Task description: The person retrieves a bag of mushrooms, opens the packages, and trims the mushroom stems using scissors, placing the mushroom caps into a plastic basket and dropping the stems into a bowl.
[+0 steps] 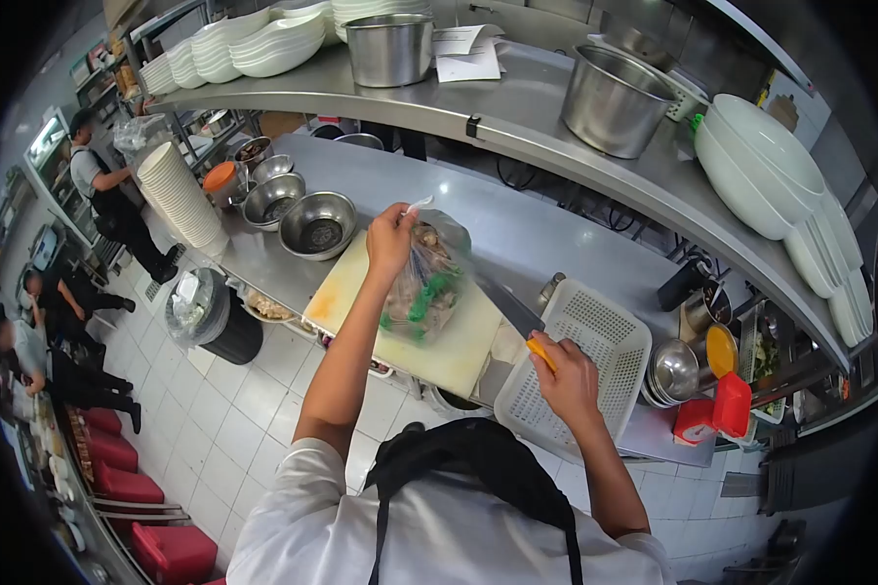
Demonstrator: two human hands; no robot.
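Note:
My left hand is closed on the gathered top of a clear plastic bag. Pale brownish pieces, perhaps meat, and something bright green show through the plastic; the exact contents are unclear. The bag is over a white cutting board with a yellowish stain at its left end. In my right hand is a knife with an orange-yellow handle, its wide blade pointing up and left towards the bag. Whether the blade tip touches the plastic cannot be made out. Just beyond the knife stands a white perforated basket.
Steel bowls and a stack of white containers stand left on the counter. Overhead, a steel shelf carries pots and white dishes. A red scale-like item sits right. A bin and several people occupy the left floor.

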